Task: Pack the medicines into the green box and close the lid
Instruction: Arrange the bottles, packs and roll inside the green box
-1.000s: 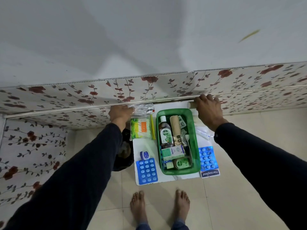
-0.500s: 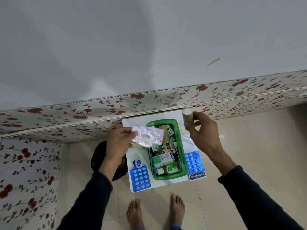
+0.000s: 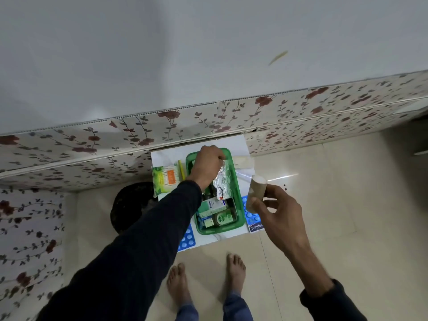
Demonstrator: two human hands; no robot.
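Observation:
The green box (image 3: 240, 218) stands open on a small white table (image 3: 236, 144), with a bottle, a white-green carton (image 3: 212, 206) and small tubs inside. My left hand (image 3: 206, 166) reaches over the box's far half and holds a silver foil strip (image 3: 223, 181) that lies down into the box. My right hand (image 3: 275, 209) hovers to the right of the box, shut on a beige bandage roll (image 3: 256, 189). Blue blister packs lie left (image 3: 185, 239) and right (image 3: 251, 216) of the box, partly hidden by my arms.
A green-white pack of cotton buds (image 3: 165, 178) and a yellow stick (image 3: 181, 169) lie left of the box. A dark round bin (image 3: 132, 205) stands on the floor beside the table. A floral wall panel (image 3: 301, 107) runs behind. My bare feet (image 3: 235, 272) are on the tiles below.
My left hand carried the foil strip from left of the box to over it and lowered it in. My right hand brought the bandage roll down from the far edge toward me.

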